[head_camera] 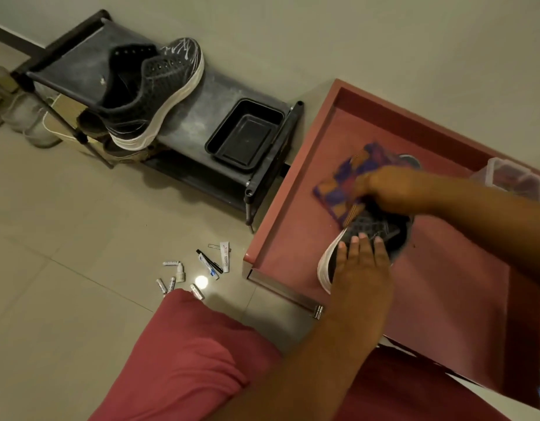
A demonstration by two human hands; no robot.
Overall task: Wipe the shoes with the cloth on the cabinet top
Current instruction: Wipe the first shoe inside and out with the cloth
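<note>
Two hands are working on one dark mesh shoe with a white sole [332, 256] lying on the red cabinet top [293, 232]. Straight left fingers [361, 241] are pressing its near end, while the right hand [396, 189] is gripping the purple and orange cloth [338, 189] at the far end.

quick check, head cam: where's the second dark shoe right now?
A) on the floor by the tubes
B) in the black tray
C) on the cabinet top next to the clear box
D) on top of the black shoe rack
D: the second dark shoe sits on the top shelf of the black shoe rack, left of the black tray, while the hands work on the other shoe on the cabinet top.
</note>
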